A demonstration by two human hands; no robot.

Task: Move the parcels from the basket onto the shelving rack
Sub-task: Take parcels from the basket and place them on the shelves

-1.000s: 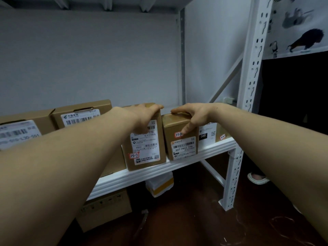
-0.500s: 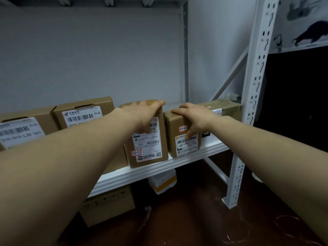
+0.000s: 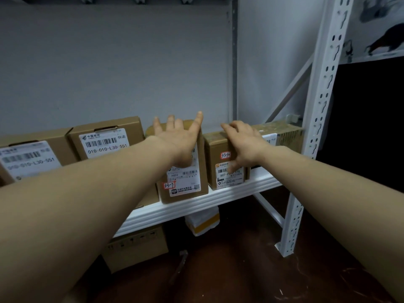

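Observation:
Two brown parcels stand side by side on the white shelf [image 3: 227, 196] of the rack. My left hand [image 3: 178, 142] hovers at the top front of the taller parcel [image 3: 185, 189], marked 3-3-7, with fingers spread and straight. My right hand [image 3: 243, 145] rests on the smaller parcel [image 3: 215, 152]: its fingers lie over the top and the thumb points down the labelled front. The basket is not in view.
More labelled cardboard boxes [image 3: 107, 138] line the shelf to the left, and a flat box [image 3: 284, 134] lies at the right end by the perforated upright [image 3: 323, 106]. Under the shelf sit a carton [image 3: 135, 248] and a white-and-yellow parcel [image 3: 203, 223] over dark floor.
My left hand has lifted off the taller parcel's top and spread its fingers. My right hand has stayed on the smaller parcel, which now sits further back on the shelf.

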